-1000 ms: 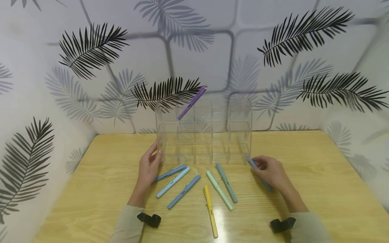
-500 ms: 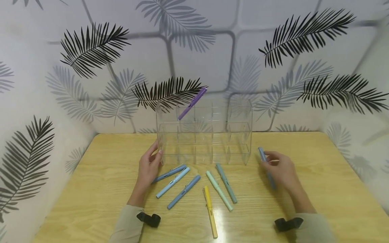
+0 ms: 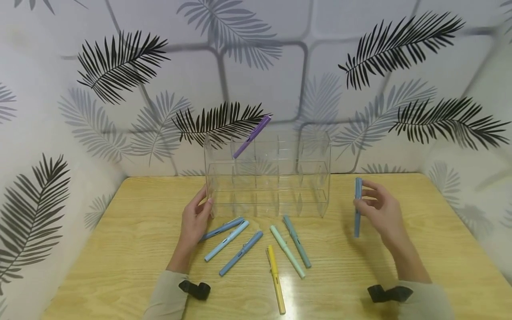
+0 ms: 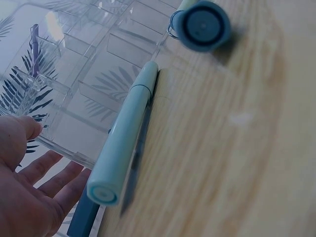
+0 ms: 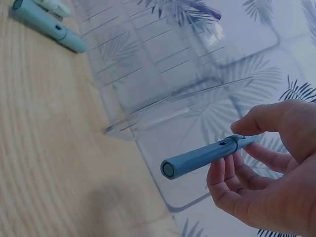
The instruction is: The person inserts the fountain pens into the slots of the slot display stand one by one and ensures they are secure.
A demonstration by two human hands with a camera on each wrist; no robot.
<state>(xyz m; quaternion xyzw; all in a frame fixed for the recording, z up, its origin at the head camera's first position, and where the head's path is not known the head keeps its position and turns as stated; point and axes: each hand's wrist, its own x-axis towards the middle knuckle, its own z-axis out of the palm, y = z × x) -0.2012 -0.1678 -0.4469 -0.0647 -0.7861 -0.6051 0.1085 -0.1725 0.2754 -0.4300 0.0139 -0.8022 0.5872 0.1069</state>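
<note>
In the head view my right hand (image 3: 380, 213) pinches a blue pen (image 3: 358, 222) upright above the table, right of the clear acrylic display rack (image 3: 267, 196). The right wrist view shows the thumb and fingers on the capped part of that pen (image 5: 200, 159). My left hand (image 3: 195, 218) holds the rack's left side near its base, thumb and fingers at the panel's edge (image 4: 64, 150). A purple pen (image 3: 252, 137) leans in the rack's top tier.
On the table before the rack lie several pens: a light blue pen (image 3: 226, 240), a darker blue pen (image 3: 241, 253), a yellow pen (image 3: 276, 280), a mint pen (image 3: 287, 251) and a grey-green pen (image 3: 297, 242). Another blue pen (image 3: 223, 228) lies beside the left hand. A leaf-patterned wall covering stands behind.
My right hand has moved right and up, away from the rack's lower right corner, turning the blue pen from slanted to upright. The left hand and rack have stayed put.
</note>
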